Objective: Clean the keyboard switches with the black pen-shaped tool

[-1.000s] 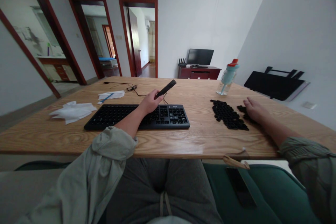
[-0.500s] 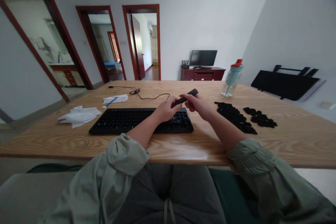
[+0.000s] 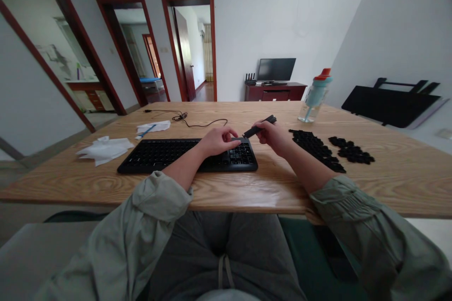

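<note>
Dim, soft indoor light, pale sheen on tabletop (image 3: 254,193), edges stretched

The slim black stick-shaped tool (image 3: 252,131) I grip looks like smooth plastic, though it's too small to be sure. My long black keyboard (image 3: 160,155) is matt plastic, my pale wood-grained table (image 3: 275,183) faintly glossy, my grey-green sleeves (image 3: 155,197) creased cloth.

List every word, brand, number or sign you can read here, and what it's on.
No text can be read.
Keyboard: key markings too small and blurred.
Black pieces: any markings too small.
Bottle: no legible label.
Monitor: dark screen, no readable words.
</note>
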`<state>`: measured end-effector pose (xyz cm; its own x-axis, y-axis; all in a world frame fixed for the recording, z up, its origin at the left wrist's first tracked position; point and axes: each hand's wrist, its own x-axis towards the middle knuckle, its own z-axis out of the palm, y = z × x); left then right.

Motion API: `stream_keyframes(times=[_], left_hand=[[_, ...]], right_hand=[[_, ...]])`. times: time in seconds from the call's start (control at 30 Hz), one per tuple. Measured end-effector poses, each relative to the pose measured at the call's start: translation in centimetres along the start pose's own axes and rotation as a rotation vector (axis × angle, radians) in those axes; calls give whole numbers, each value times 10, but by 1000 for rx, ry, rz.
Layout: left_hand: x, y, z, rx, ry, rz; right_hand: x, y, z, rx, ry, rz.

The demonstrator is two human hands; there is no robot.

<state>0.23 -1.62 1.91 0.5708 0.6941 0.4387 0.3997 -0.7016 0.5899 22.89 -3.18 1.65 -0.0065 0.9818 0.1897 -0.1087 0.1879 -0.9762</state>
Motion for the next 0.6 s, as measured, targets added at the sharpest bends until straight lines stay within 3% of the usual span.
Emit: stream_keyframes(times=[0.6], left_hand=[[0,-4,-1,17,-11,23]], right_hand=[[-3,-1,0,29,-44,39]])
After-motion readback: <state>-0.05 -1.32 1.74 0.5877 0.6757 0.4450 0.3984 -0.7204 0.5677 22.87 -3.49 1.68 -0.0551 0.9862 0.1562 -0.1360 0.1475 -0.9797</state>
